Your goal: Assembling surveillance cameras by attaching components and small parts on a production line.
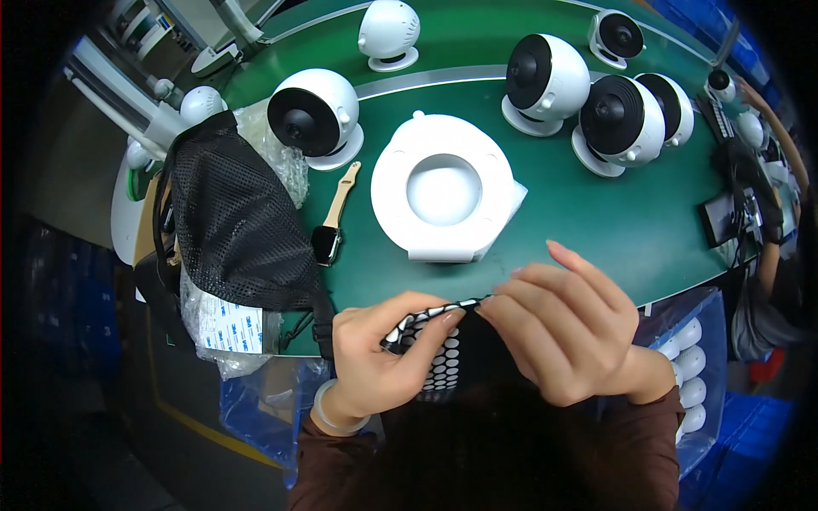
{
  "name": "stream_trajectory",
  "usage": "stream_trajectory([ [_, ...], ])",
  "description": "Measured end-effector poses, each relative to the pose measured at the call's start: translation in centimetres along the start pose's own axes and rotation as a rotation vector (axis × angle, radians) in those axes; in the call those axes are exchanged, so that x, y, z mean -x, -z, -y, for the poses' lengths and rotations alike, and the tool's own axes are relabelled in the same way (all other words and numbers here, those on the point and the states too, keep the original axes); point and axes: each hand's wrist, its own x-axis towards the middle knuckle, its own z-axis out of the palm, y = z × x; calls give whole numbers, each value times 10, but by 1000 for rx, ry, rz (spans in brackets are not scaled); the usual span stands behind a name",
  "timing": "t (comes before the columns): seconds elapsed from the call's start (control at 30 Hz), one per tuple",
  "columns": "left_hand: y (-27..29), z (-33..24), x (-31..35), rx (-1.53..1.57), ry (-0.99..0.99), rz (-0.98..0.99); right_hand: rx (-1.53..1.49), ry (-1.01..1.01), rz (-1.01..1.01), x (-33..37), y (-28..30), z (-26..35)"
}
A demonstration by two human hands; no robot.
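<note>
Green table (588,221) holds spheres (564,81), mesh bag (234,217) — both hands (379,349) (567,332) apparently pinch a dotted sheet (441,364).

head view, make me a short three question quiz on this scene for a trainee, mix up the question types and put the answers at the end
1. Multiple choice: what is pinched in the left hand?
A) a pair of scissors
B) a black strip with white patches
C) a drinking cup

2. True or false: the watch lies between the black mesh bag and the white ring-shaped part.

3. Fill in the blank: the pale bracelet is worn on the person's ____ wrist.

Key: 1. B; 2. true; 3. left
</note>
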Motion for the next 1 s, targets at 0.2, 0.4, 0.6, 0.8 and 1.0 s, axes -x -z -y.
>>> stream_trajectory([
  [0.2,8,5,3,115,173,-60,-148,-26,-25,-2,-14,-2],
  [0.4,7,5,-4,75,111,-68,-197,-43,22,-11,-9,-7],
  [0.6,4,24,-6,-189,-90,-159,-578,-440,134,-34,4,-5],
  [0.8,-19,15,-12,-93,-121,-125,-545,-554,236,-47,-23,-21],
  [1.0,-18,17,-14,-111,-159,-107,-615,-603,202,-44,-21,-20],
])
